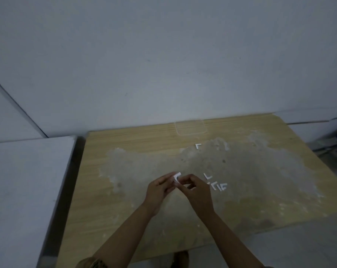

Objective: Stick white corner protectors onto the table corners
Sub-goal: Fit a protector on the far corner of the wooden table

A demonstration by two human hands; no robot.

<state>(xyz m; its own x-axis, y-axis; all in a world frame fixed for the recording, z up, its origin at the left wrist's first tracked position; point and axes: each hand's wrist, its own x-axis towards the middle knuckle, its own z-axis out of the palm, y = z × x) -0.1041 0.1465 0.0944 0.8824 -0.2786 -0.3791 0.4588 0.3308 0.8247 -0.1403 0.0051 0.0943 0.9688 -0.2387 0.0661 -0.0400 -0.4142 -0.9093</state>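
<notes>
Head view looks down on a wooden tabletop (136, 147) with a big worn grey patch in its middle. Above this patch the two hands meet. The left hand (160, 190) and the right hand (194, 190) both pinch one white corner protector (177, 177) between their fingertips, so it is lifted a little over the tabletop and not lying on it. The fingers of both hands are curled around this small piece; how exactly the thumbs lie I cannot tell, because the picture is blurred there. Just beside the right hand, on its far right side, a loose protector (207, 176) lies flat, and near it a small group of protectors (219, 186) lies close together. One more single protector (198, 146) lies farther from the hands, toward the wall. Beyond that one, near the far edge of the tabletop, there is a clear square container (190, 128). Left of the tabletop stands a white surface (28, 190), just beside its edge.
</notes>
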